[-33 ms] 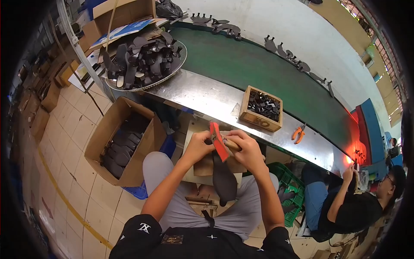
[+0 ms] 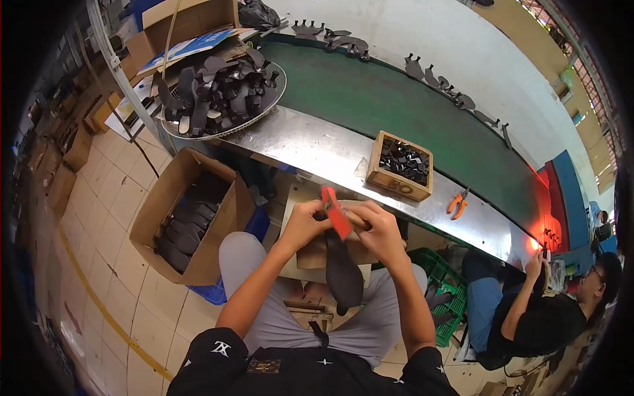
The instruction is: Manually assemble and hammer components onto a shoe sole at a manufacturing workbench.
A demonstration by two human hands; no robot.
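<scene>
Sole, dark and slim-waisted, lies between the knees, broad end near and narrow end far, over a brown block; the right hand grips the wooden handle of a red-headed hammer; the left hand has its fingers bent in at the sole's narrow end, seemingly pinching it, though the hammer head hides exactly what they hold; on the bench beyond are an open wooden box of small dark pieces and, to its right, orange-handled pliers; for good work here, I would press the narrow end flat on firm backing, draw the left fingertips clear of the hammer face, and favour short, square taps.
</scene>
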